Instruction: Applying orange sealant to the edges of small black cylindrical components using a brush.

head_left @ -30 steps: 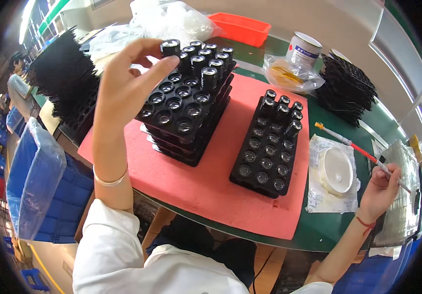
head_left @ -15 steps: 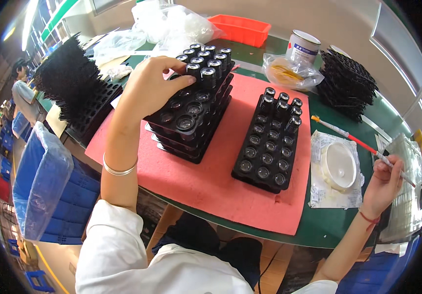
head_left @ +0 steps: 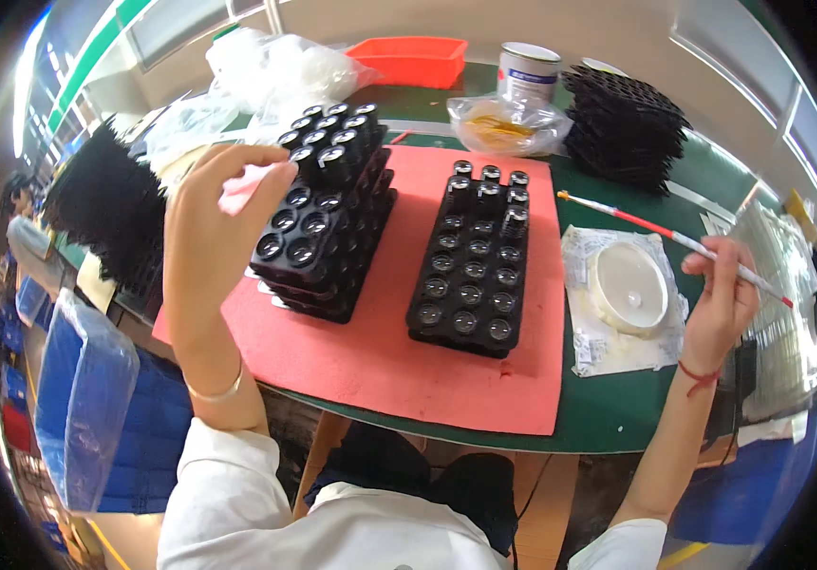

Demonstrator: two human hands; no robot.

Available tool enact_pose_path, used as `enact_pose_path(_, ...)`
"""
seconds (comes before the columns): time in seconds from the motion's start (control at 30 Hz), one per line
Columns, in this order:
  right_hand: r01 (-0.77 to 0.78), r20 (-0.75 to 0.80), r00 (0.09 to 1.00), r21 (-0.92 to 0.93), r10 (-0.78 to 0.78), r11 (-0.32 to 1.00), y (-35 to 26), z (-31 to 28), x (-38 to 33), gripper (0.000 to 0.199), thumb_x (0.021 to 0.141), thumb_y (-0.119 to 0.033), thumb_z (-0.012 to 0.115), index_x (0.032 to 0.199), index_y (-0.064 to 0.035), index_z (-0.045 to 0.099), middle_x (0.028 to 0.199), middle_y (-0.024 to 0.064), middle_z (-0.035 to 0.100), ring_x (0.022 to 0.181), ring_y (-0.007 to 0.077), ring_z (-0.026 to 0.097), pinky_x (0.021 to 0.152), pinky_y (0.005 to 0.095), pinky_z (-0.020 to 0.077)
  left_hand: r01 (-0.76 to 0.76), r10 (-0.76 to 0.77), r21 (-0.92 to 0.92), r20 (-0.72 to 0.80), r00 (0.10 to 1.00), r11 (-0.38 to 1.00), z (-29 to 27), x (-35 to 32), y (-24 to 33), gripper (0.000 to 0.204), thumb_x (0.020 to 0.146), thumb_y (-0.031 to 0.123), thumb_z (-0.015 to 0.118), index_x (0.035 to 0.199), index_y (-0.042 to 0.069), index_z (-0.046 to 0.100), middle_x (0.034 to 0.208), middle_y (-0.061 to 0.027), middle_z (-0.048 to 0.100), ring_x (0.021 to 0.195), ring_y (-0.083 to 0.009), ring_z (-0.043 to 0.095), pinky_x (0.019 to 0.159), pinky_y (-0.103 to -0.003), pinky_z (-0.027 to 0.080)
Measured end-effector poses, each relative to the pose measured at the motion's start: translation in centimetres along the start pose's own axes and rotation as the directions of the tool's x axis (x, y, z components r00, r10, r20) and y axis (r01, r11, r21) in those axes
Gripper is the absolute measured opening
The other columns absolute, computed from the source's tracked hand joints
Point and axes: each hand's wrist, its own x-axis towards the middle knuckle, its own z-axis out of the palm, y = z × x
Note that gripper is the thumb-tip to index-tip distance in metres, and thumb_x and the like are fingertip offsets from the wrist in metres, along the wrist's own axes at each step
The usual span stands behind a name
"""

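Left hand (head_left: 214,214) sits left of centre, raised just beside the stack of black trays (head_left: 323,228), fingers curled toward the thumb. Whether it pinches one of the small black cylinders (head_left: 332,157) cannot be told; nothing clearly shows between the fingertips. The stack rests on the red foam mat (head_left: 380,361), tilted, upper rows filled with cylinders, lower cells showing only rings.

Right hand (head_left: 726,304) at right of frame is closed around a thin red-and-white brush (head_left: 674,237), tip pointing up-left, above the white round dish (head_left: 627,285) on crumpled paper (head_left: 608,342).

A single black tray (head_left: 475,256) lies flat at centre, top three rows filled.

Risks, as judgement:
- The stack leans; a nudge from the left hand could likely slide the top tray or tip the standing cylinders.
- Cylinders stand loose in shallow cells, so brushing one could knock its neighbours.
- The brush hangs over the dish edge; a drip could land on the paper or mat.
- The dish sits close to the table (head_left: 617,418) edge at lower right, and a forearm sweep could push it off.
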Motion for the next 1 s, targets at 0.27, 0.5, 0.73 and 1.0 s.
enact_pose_path(0.27,0.038,-0.033,0.999,-0.067,-0.040,0.997,-0.5,-0.3,0.0,0.023,0.086,-0.015,0.045,0.077,0.0026,0.055,0.067,0.0020,0.053,0.057,0.0052,0.049,0.055,0.0165,0.0389,-0.448,0.534,-0.291,0.417,0.736,0.845,6.3,-3.2,6.6,0.034,0.067,0.016,0.065,0.099,0.007,0.058,0.102,-0.0128,0.055,0.091,-0.0289,0.050,0.081,-0.035,0.040)
enact_pose_path(0.5,0.033,-0.054,0.998,-0.016,-0.033,0.999,-0.4,-0.4,0.1,0.019,0.085,-0.014,0.048,0.082,0.0024,0.057,0.073,0.0031,0.056,0.058,0.0049,0.051,0.056,0.0166,0.0415,-0.503,0.535,-0.209,0.489,0.689,0.838,11.7,-3.1,6.6,0.046,0.075,0.031,0.058,0.112,0.007,0.048,0.111,-0.0232,0.046,0.097,-0.0376,0.045,0.085,-0.040,0.036)
enact_pose_path(0.73,0.056,-0.075,0.996,-0.020,-0.058,0.998,-0.4,-0.4,0.2,0.019,0.084,-0.015,0.050,0.080,0.0013,0.058,0.065,0.0012,0.055,0.056,0.0032,0.050,0.053,0.0145,0.0379,-0.454,0.501,-0.214,0.424,0.755,0.865,13.2,-2.7,7.2,0.044,0.077,0.029,0.054,0.113,0.006,0.046,0.106,-0.0193,0.049,0.098,-0.0333,0.046,0.085,-0.038,0.036)
enact_pose_path(1.0,0.185,-0.218,0.951,-0.169,-0.220,0.968,-0.4,-1.4,0.2,0.021,0.082,-0.014,0.053,0.067,0.0009,0.055,0.057,-0.0012,0.051,0.051,0.0003,0.037,0.046,0.0146,0.0270,-0.116,0.394,-0.608,0.346,0.851,0.785,10.0,-3.9,6.6,0.017,0.079,-0.003,0.049,0.095,0.001,0.044,0.091,-0.0090,0.049,0.075,-0.0114,0.048,0.069,-0.023,0.041)
